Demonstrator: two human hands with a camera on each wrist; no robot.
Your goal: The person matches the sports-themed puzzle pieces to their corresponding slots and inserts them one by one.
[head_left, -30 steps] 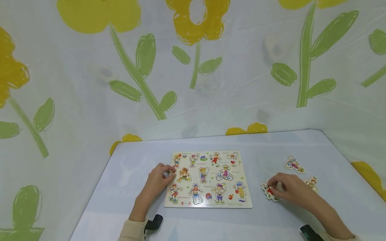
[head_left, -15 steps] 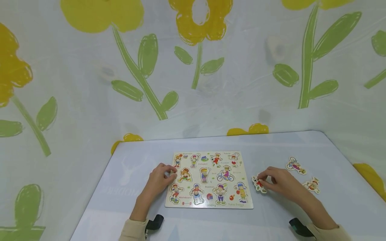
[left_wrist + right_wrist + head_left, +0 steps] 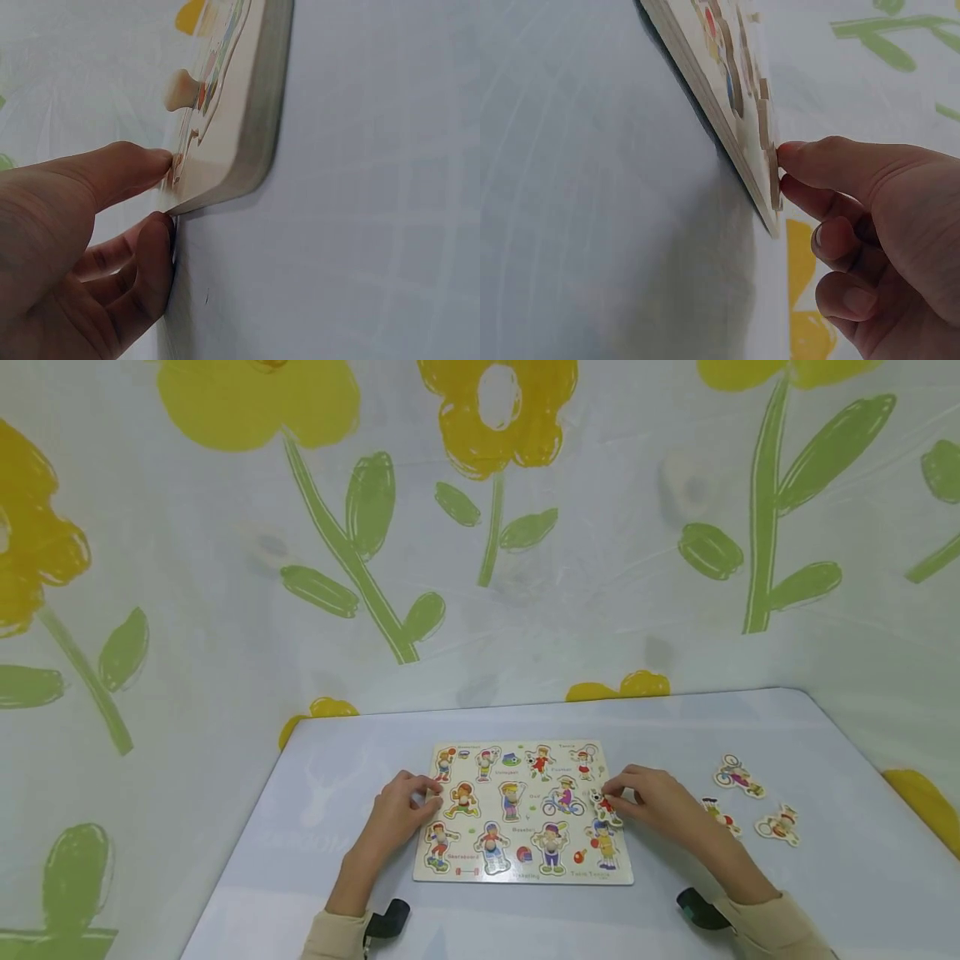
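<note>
The wooden peg puzzle board [image 3: 487,852] lies flat on the table, its pieces showing children at sports. At its left edge my left hand [image 3: 393,814] pinches the board, thumb on the face and curled fingers against the side; a round knob [image 3: 181,91] rises nearby in the left wrist view. My right hand [image 3: 660,806] holds a football-player puzzle piece [image 3: 604,810] between thumb and index finger, over the board's right side. In the right wrist view this piece [image 3: 773,176] is seen edge-on, close above the board [image 3: 705,97]; its knob is hidden by the fingertips.
Three loose pieces lie right of the board: a cyclist piece [image 3: 738,777], a piece with a red round shape [image 3: 722,817] beside my right forearm, and another figure piece [image 3: 780,825]. A flower-printed cloth [image 3: 570,610] hangs behind the white table [image 3: 315,785].
My right hand has carried the football-player piece leftward from the table to above the board's right edge. A loose piece formerly behind that hand has come into sight. My left hand stays put.
</note>
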